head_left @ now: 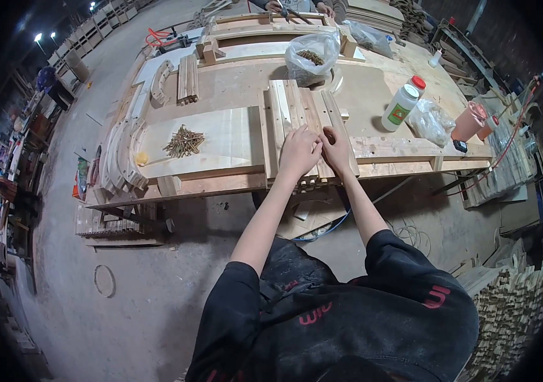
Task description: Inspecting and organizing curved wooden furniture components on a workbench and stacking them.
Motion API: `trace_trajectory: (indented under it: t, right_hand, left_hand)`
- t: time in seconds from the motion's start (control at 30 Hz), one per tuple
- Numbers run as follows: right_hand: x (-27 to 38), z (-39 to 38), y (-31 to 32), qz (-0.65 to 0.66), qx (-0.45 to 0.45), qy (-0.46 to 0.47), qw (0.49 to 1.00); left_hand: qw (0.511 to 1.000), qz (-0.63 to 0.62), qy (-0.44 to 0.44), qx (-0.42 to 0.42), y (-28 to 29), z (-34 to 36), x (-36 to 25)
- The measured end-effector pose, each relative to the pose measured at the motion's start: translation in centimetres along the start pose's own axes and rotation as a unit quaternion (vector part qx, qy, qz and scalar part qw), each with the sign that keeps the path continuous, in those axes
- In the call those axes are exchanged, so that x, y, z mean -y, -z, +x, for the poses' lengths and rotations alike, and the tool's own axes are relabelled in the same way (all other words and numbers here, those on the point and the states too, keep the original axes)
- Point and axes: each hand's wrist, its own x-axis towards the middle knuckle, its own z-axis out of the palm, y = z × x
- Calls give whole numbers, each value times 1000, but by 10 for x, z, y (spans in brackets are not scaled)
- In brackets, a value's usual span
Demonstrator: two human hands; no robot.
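Note:
Several pale wooden slats (281,102) with small holes lie side by side on the workbench in front of me. My left hand (300,149) rests on top of them, open, its fingers slightly bent and apart. Just to its right, my right hand (337,149) has its fingers curled on a slat (330,111); their tips are partly hidden. A loose pile of screws (183,141) lies on a pale board (227,127) to the left, near curved wooden pieces (118,165).
A bag of hardware (313,67) sits behind the slats, bottles (398,108) and a pink container (466,124) to the right. A co-worker's hands (324,11) show at the far edge, another person (48,86) at left. Stacked wood (513,299) stands lower right.

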Motion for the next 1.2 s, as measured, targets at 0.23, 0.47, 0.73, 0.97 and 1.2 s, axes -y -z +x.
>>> trace_trajectory:
  t: [0.23,0.47,0.73,0.97,1.2]
  right_hand:
    - [-5,0,0,3,-11,3,1000]
    - [-12,0,-1,11,-17,9,1000]
    - [-11,2,-3,-6,-16,7,1000]
    - [-6,2,-2,6,-26,3,1000]
    - [-7,-3,-1,9,-12,-3,1000]
  left_hand:
    - [1000,5,-6,3,-1,-1,-1]
    - [1000,2,-4,9,0,0,-3]
    - [1000,1,-2,12,2,1,-1]
    - [1000,-3,5,12,2,3,-3]
    - [1000,-2,6,11,4,-2,-5]
